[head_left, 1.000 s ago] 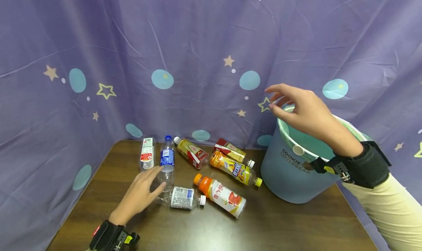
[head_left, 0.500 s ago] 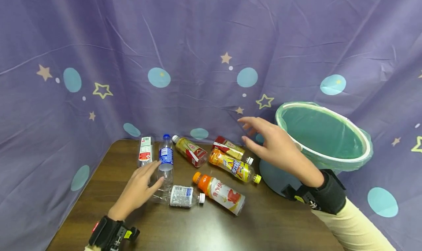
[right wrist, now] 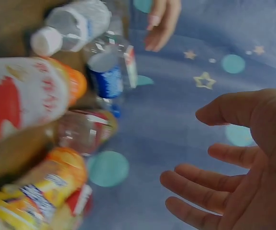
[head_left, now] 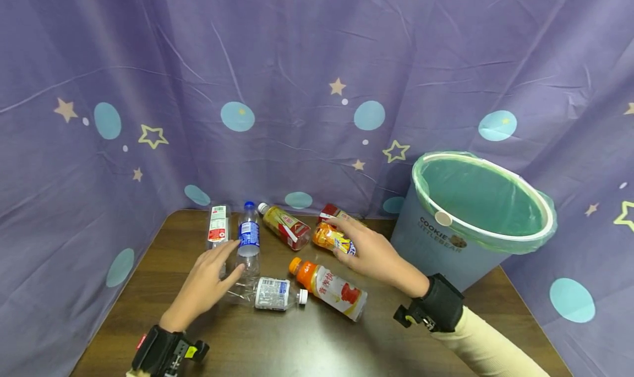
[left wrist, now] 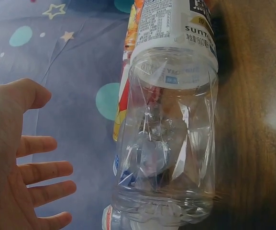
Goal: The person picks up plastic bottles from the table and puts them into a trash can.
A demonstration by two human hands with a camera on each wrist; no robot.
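Several plastic bottles lie on a dark wooden table (head_left: 307,344). My left hand (head_left: 225,264) is flat with straight fingers, its tips by the upright-looking blue-label bottle (head_left: 249,235) and the clear crushed bottle (head_left: 269,293). In the left wrist view the open palm (left wrist: 42,177) faces that clear bottle (left wrist: 169,143) without gripping it. My right hand (head_left: 364,246) reaches low over the yellow-orange bottle (head_left: 331,236), fingers spread. The right wrist view shows the right hand (right wrist: 209,167) open and empty beside the yellow-orange bottle (right wrist: 37,191).
A blue bin (head_left: 431,250) with a green liner stands at the table's right. An orange-capped white bottle (head_left: 332,290), two red-gold tea bottles (head_left: 287,227) and a red-white label bottle (head_left: 219,228) also lie there. A purple star-print cloth (head_left: 297,91) hangs behind and beside.
My right hand has dropped from above the bin's rim down and leftward to the bottles near the yellow-orange one. The left hand has barely moved.
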